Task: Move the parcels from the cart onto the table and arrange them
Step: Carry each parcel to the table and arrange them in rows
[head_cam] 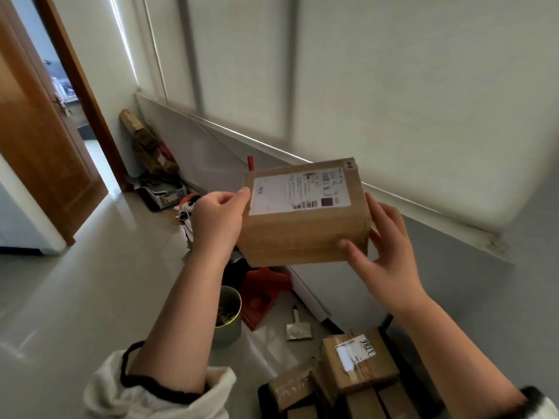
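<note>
While aloft by grey table (472, 297), parcel (302, 234) in grasp of left hand (216, 220) and right hand (390, 255).

Left hand (217, 219) and right hand (390, 255) grip one box (302, 234), raised in front — forearms bare.
Left fingers curl at its left edge, a fingertip at the top corner; right thumb lies across the front — fingers along the right side.
</note>
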{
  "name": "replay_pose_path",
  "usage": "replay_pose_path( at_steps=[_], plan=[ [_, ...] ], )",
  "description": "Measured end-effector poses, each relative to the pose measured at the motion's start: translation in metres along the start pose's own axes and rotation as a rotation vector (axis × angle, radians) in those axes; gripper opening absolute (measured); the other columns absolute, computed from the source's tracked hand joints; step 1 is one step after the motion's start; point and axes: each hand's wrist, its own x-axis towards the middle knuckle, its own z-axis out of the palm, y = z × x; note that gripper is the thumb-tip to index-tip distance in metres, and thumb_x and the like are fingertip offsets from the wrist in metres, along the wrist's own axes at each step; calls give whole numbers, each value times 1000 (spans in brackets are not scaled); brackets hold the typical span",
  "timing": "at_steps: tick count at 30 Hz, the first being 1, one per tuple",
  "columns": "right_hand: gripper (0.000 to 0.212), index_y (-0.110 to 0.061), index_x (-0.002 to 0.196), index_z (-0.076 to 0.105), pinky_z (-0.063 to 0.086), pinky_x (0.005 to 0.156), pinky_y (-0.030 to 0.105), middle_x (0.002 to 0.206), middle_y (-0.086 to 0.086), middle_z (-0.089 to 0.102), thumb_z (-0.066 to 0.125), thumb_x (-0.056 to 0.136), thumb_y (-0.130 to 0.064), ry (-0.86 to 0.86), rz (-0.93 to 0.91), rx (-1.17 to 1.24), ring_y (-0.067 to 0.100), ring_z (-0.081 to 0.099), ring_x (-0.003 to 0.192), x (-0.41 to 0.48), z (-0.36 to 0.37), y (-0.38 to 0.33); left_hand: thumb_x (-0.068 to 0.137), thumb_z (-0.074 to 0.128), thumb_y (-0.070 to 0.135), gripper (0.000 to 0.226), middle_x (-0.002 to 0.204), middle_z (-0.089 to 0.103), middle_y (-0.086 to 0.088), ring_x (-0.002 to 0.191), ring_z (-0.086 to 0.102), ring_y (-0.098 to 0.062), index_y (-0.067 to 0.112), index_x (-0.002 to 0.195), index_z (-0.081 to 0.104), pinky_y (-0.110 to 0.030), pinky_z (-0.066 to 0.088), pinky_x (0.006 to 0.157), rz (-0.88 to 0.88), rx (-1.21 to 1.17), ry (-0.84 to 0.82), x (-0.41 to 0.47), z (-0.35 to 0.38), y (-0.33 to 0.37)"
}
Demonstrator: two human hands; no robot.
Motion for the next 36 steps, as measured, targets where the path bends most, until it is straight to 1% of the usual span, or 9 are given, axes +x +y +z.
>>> replay_pose_path(
  at_steps=[4,7,11,14,19,23,26,30,36],
  plan=[
    [62,-21,143,39,43,102,32,126,-11,44,64,87,-18,-13,127,-48,4,45,119,-5,2,9,83,62,42,25,66,57,11,58,54,-4,30,62,54,-20,36,42,-164,20,-125,-7,4,-5],
    [42,-28,127,55,49,86,23,117,-10,55,64,86,-27,-11,246,27,6,55,108,0,0,9,84,57,50,24,69,67,13,62,61,7,34,72,68,-10,42,41,-83,-184,-275,-13,-2,-11],
    [11,-27,95,67,52,65,18,86,-8,73,67,84,-29,46,468,266,9,68,80,12,0,13,72,56,63,31,110,61,18,97,59,3,59,102,59,-20,50,75,113,-157,-524,-15,-14,-24],
    [17,-24,84,63,48,59,25,84,-2,68,67,82,-40,89,738,190,14,63,77,14,5,19,66,59,58,63,113,55,23,100,55,2,49,127,48,-24,48,75,83,-19,-541,-20,-15,-37],
    [31,-16,82,62,50,55,26,86,6,67,65,83,-46,19,953,80,19,64,76,7,14,23,80,55,47,53,100,54,21,87,51,-1,34,131,49,-23,37,61,-49,113,-481,-21,-9,-47],
    [30,-15,98,64,47,58,26,90,3,65,62,86,-42,75,835,36,16,61,79,2,16,18,72,55,49,55,104,55,22,93,54,-2,43,126,48,-23,42,65,33,62,-485,-19,-10,-47],
    [26,-26,110,58,47,62,16,106,-2,65,62,86,-35,208,510,119,9,61,89,-9,11,6,69,61,47,48,107,58,29,104,56,3,58,114,48,-18,53,70,155,-211,-482,-24,-10,-43],
    [35,-34,115,51,49,79,16,121,-2,60,57,80,-36,289,178,242,6,58,107,-37,-8,-17,75,68,52,44,110,66,16,108,62,-8,47,117,54,-22,53,80,119,-576,-492,-38,6,-52],
    [14,-26,96,53,56,81,29,103,-7,65,61,84,-29,535,352,14,9,64,99,-105,-46,-21,79,60,51,26,105,65,19,101,63,-4,51,105,60,-25,56,77,24,-513,-621,-94,55,-60]
  ],
)
